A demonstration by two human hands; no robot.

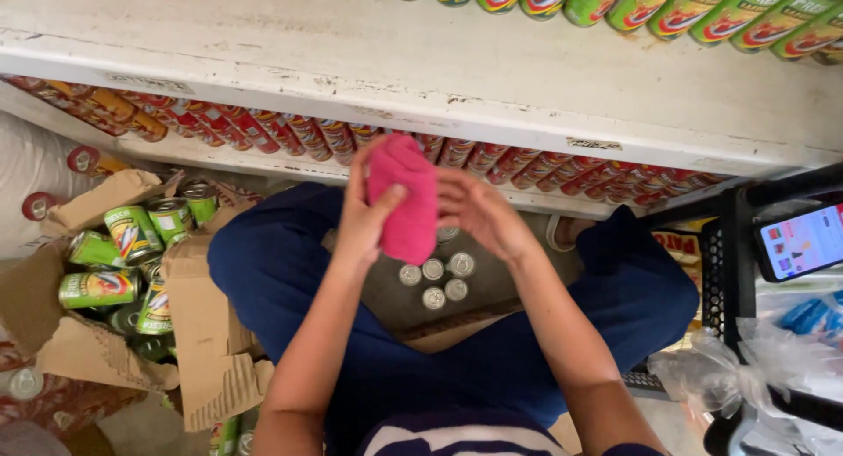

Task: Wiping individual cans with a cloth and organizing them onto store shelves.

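My left hand (364, 214) grips a pink cloth (406, 197), thumb across its front, held up before a white shelf edge (492, 113). What the cloth is wrapped around, if anything, is hidden. My right hand (479, 212) rests against the cloth's right side, fingers curled toward it. Below my hands, several upright cans with silver tops (436, 280) stand in a brown box (492, 285) between my knees. I sit cross-legged in blue trousers (263, 263).
A torn cardboard box (202, 342) at left holds several green cans (132, 232). Red cans (290, 133) line the lower shelf, green cans (667, 3) the upper one. A black basket (729, 271), a phone (801, 241) and clear plastic bags (746, 368) sit at right.
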